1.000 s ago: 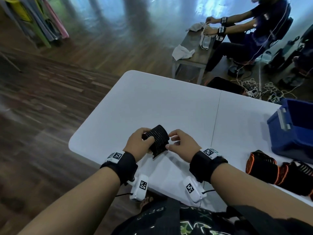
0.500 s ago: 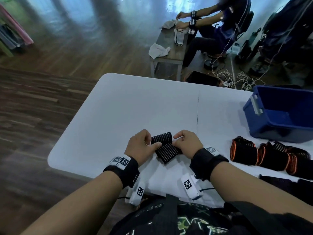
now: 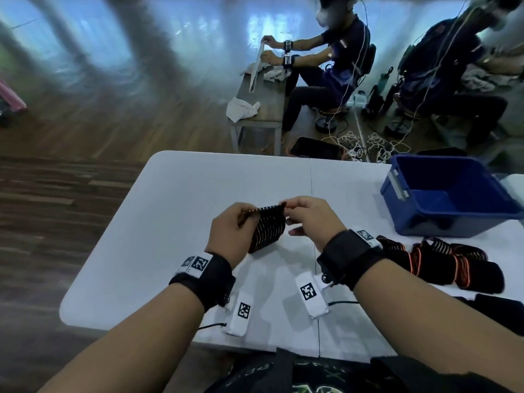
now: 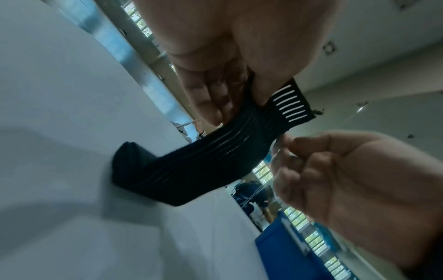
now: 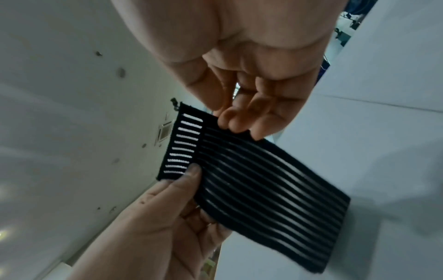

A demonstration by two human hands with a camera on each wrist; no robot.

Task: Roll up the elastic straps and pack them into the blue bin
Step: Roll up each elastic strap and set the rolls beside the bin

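A white table point(image 3: 175, 222) carries the blue bin point(image 3: 453, 194) at its far right. Between both hands hangs a black elastic strap point(image 3: 269, 231), its lower end touching the table. The left hand point(image 3: 229, 231) and the right hand point(image 3: 312, 217) each pinch a top corner, stretching that edge.

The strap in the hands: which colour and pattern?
Black strap with thin pale lengthwise stripes, clearest in the right wrist view.
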